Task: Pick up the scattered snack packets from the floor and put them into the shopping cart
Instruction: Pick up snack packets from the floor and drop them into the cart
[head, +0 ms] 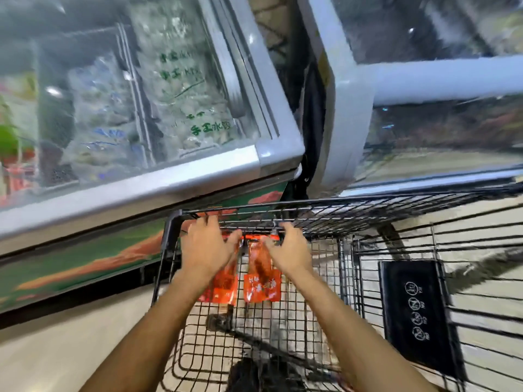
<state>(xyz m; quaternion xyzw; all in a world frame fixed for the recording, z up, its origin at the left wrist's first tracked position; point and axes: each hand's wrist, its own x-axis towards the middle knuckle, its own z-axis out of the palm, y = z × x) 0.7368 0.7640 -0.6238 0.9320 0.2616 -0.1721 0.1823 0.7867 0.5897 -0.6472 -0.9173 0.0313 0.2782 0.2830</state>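
Note:
Two orange snack packets hang upright inside the black wire shopping cart [325,219], near its front wall. The left packet [225,284] is partly hidden under my left wrist; the right packet [261,278] shows fully. My left hand [208,247] and right hand [290,250] hover side by side above them, fingers spread and pointing forward over the cart's front rim. Both thumbs lie at the packets' orange top edge [256,237]. No fingers curl round the packets.
A glass-topped freezer chest [158,190] stands at the left front of the cart, a second freezer [348,108] at the right front, with a dark gap between them. The cart's black child-seat flap [416,312] sits at right. Beige floor lies to the left.

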